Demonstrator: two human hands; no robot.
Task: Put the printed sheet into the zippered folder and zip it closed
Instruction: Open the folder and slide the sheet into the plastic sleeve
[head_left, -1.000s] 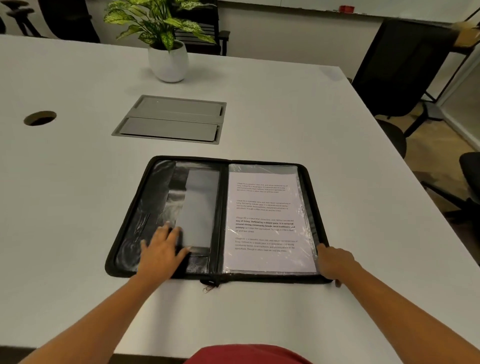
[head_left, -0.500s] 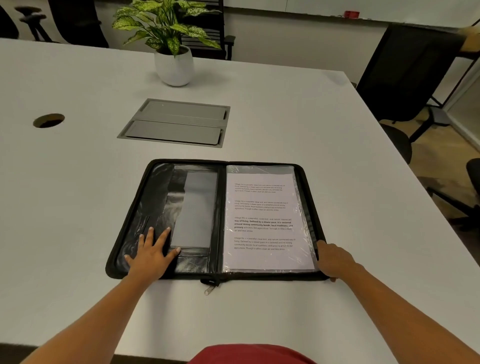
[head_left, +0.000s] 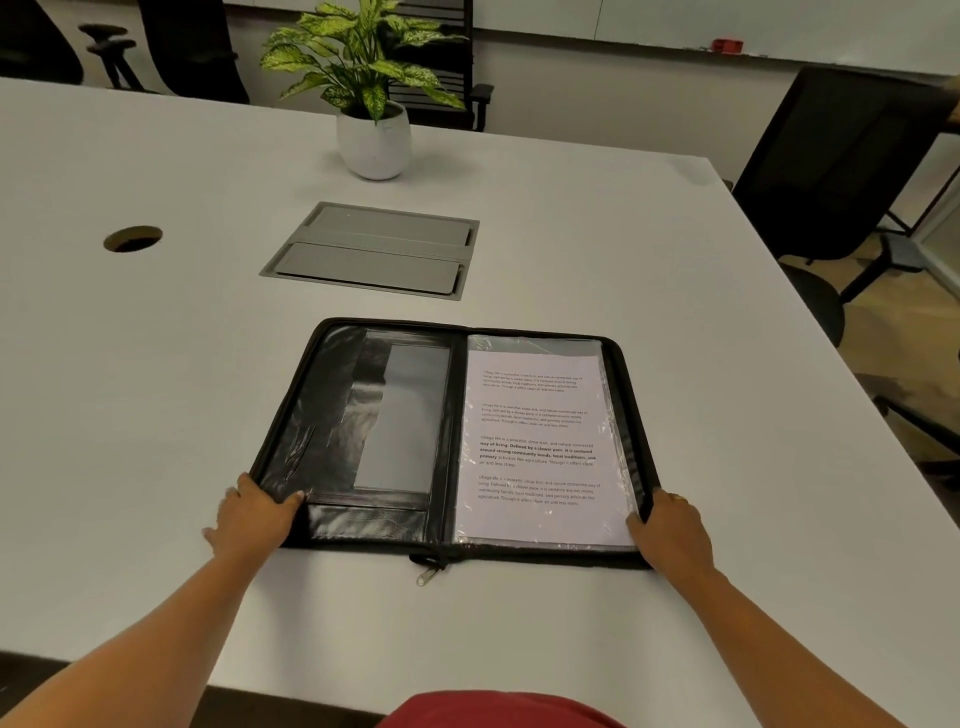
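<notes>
Black leather-look zippered folder (head_left: 332, 415) lies open and flat on the white tabletop (head_left: 156, 389), spine running away from the person.

Head view, task status: the printed sheet (head_left: 535, 441) is already inside, seated under a clear sleeve on the right-hand panel, square to the edges. Insertion is judged complete; closing is the step in hand. The zip pull (head_left: 427, 574) hangs loose at the near end of the spine, so the zip is fully undone.

Head view, hands: the left hand (head_left: 254, 514) holds the near-left corner, thumb laid on the inner lining and fingers wrapped over the outer edge; its grip is clamped on the folder. The right hand (head_left: 672, 530) takes the near-right corner likewise, thumb inside by the sleeve and fingers curled round the rim, its grip also clamped on the folder. Both forearms reach forward, roughly level and symmetrical.

Next move, as a judgement: fold one panel over the other without creasing the sheet, align the edges, then free a hand for the pull.

Elsewhere: a potted plant (head_left: 373, 140) and a grey cable hatch (head_left: 371, 249) sit well beyond the folder.
</notes>
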